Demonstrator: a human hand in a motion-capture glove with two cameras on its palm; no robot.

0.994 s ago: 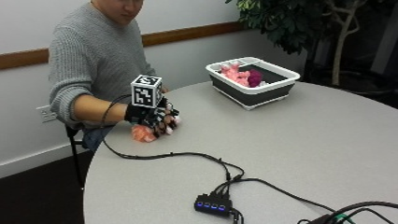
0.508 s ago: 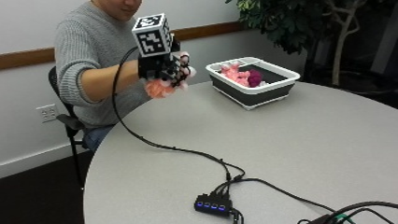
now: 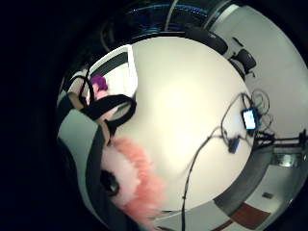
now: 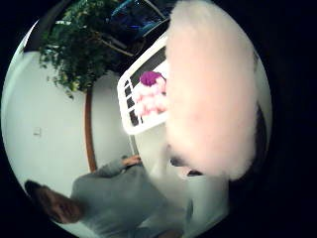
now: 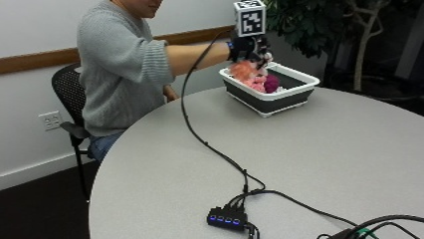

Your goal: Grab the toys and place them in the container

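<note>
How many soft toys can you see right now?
3 at least: a pink fluffy toy in the gloved right hand, a pink toy and a purple toy in the container; more may be hidden.

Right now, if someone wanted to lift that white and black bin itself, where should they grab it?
Probably by the white rim at its two short ends, coming from above. The container sits upright and its rim flares outward, while the gloved right hand holds a pink fluffy toy over the middle.

A fluffy pink toy (image 5: 244,70) is up in the air, just above the near edge of the container (image 5: 291,96). The container is a box with a white rim and dark sides, standing on the table. More pink toys (image 5: 256,84) and a purple one (image 5: 271,82) lie inside it.
</note>
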